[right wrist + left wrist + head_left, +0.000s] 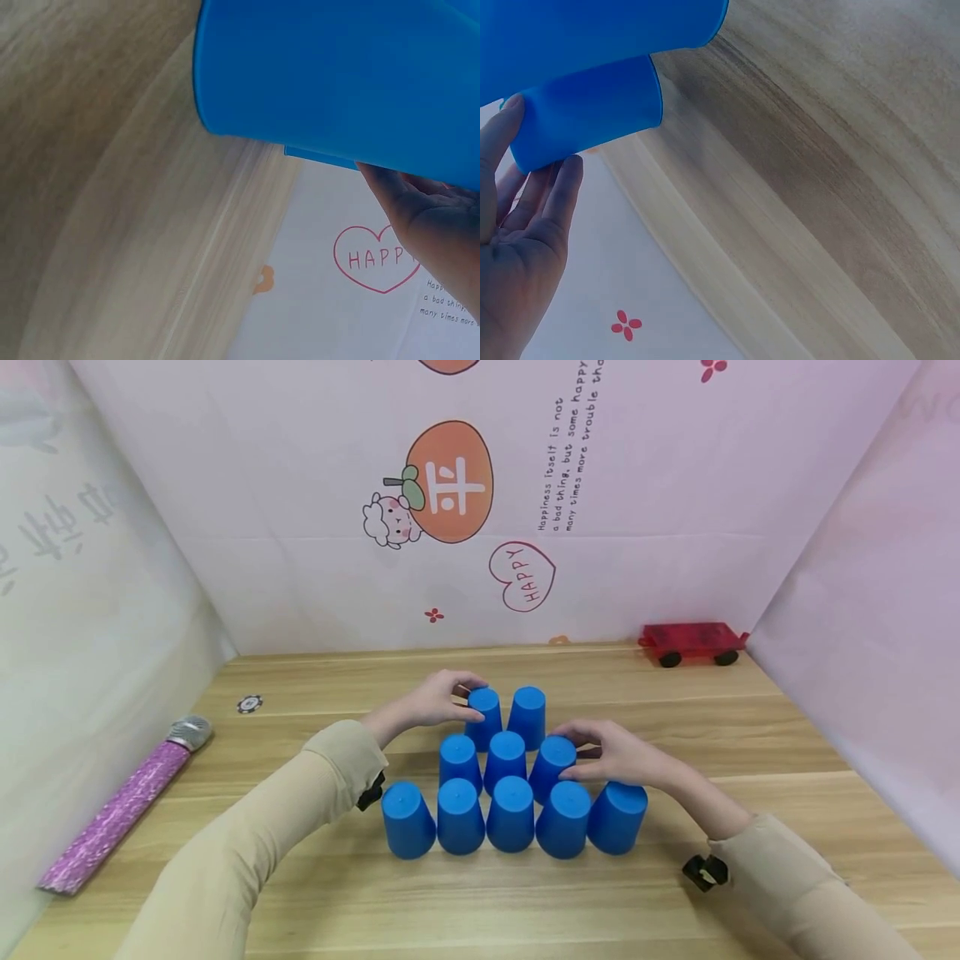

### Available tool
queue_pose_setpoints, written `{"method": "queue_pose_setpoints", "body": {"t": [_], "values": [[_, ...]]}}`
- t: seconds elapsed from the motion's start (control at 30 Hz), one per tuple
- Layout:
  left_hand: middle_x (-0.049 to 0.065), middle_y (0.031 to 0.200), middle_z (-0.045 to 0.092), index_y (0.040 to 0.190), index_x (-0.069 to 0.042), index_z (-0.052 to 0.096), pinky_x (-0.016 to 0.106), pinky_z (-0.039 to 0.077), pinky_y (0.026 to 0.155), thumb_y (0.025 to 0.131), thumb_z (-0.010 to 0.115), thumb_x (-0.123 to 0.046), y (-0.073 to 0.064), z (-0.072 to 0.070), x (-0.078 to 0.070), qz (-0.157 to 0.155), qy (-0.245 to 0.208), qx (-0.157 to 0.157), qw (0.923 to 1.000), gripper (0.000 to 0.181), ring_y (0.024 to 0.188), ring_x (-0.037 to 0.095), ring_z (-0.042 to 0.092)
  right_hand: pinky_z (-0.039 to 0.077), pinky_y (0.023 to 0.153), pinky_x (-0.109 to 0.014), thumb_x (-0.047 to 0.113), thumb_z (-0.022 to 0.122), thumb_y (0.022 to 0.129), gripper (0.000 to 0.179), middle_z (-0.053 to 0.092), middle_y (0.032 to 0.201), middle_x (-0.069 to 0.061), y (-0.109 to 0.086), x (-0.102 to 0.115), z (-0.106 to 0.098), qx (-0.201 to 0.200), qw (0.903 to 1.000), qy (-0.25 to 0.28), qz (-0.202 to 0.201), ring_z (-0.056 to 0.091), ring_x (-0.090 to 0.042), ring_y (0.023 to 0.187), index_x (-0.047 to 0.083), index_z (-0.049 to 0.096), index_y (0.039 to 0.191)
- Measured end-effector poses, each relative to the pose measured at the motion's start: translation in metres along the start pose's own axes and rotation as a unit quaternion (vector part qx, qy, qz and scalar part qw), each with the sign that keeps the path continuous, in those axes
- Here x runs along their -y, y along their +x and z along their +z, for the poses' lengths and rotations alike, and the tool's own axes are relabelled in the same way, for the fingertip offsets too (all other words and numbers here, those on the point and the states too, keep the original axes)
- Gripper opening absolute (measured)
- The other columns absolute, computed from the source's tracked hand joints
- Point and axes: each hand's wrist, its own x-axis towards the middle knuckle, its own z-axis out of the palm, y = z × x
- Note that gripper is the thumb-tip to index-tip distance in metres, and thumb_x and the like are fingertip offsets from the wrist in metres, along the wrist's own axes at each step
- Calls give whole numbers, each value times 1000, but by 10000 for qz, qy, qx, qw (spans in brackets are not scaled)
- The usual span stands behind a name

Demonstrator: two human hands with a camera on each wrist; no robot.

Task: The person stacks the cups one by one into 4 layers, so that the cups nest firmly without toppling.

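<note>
Upside-down blue plastic cups stand in three rows on the wooden table. My left hand point(437, 697) holds the left cup point(483, 714) of the back pair between thumb and fingers, near its closed top. In the left wrist view, the thumb lies on one side of that cup point(592, 112) and the fingertips on the other. My right hand point(618, 753) grips the right cup point(553, 768) of the middle three, thumb on the near side, fingers on the far side. In the right wrist view a nearer cup point(330, 75) hides much of that hand.
Several more cups form the front row, its rightmost cup point(618, 818) below my right wrist. A pink glittery microphone point(123, 806) lies at the left, with a poker chip point(250, 703) beyond it. A red wheeled cart point(693, 642) stands by the back wall. Printed sheets enclose three sides.
</note>
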Motion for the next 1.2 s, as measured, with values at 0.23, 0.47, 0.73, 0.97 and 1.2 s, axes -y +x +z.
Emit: {"method": "queue_pose_setpoints", "body": {"t": [0.23,0.47,0.73,0.97,1.2], "values": [[16,130,57,134,-4,49,41,51,95,86,69,-22,-7,-11,1,-6,39,80,10000,55,120,30,55,50,91,-54,17,69,85,47,63,116,-18,1,0,1,-47,10000,17,19,60,-33,107,-1,53,125],[14,126,61,130,-6,54,43,50,96,86,69,-22,-18,-29,7,-23,191,-120,9997,48,119,29,57,51,91,-53,18,70,85,46,63,115,-17,2,-1,1,-76,10000,-8,-34,60,-32,107,0,53,124],[11,128,60,128,-9,55,41,50,96,86,69,-24,-39,-44,14,-110,41,-305,9995,47,120,26,57,52,91,-50,17,71,84,43,64,111,-12,-2,-1,-5,-300,9995,-71,-4,61,-29,104,1,55,121],[13,128,59,128,-6,55,44,48,98,86,70,-23,-60,-51,20,-35,-300,-472,9984,49,119,29,57,53,90,-46,16,70,85,42,64,109,-9,-7,-8,-14,-652,9978,-134,46,60,-25,103,3,54,121],[15,130,57,130,-7,53,39,49,97,86,69,-24,-83,-47,29,15,-814,-616,9948,50,121,31,55,54,89,-40,20,68,87,42,65,111,-9,-12,-21,-27,-1072,9934,-257,322,61,-20,103,6,54,124]]}}
